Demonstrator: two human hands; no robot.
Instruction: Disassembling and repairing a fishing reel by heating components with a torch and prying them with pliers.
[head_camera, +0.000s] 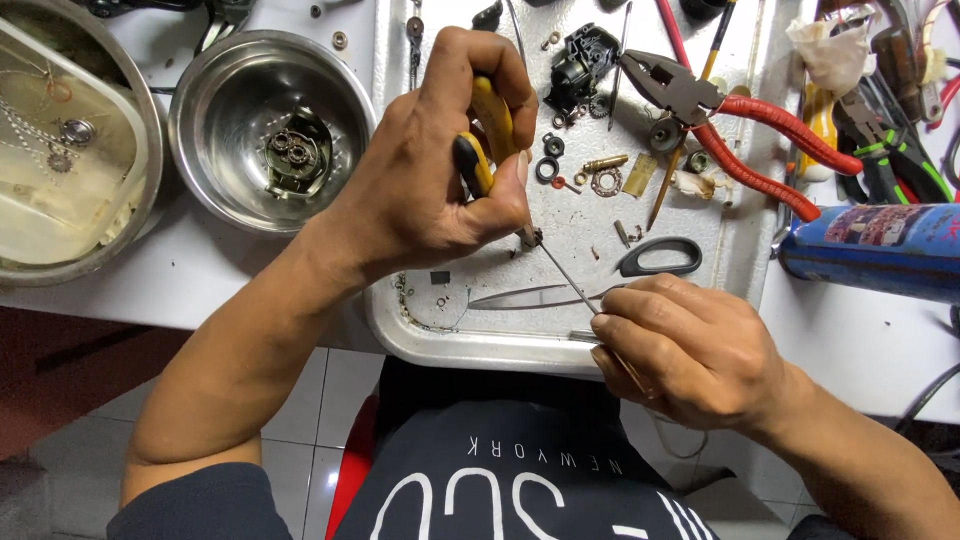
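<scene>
Centre frame: left hand (445, 170) squeezes yellow-handled small pliers (485, 140), nose clamped on the upper end of a thin metal rod (568, 282). Lower right: right hand (690, 345) pinches the rod's lower end, fingers curled tight. The rod runs diagonally over the metal tray (470, 345), above scissors (600, 280) lying there. Red-handled pliers (720, 120) sit upper right, steel bowl (265, 125) upper left. To do it well, I'd judge: keep steady plier pressure, pull along the rod's axis, don't bend it.

A blue spray can (880, 250) with a colourful picture label lies sideways, right of my tray.
</scene>
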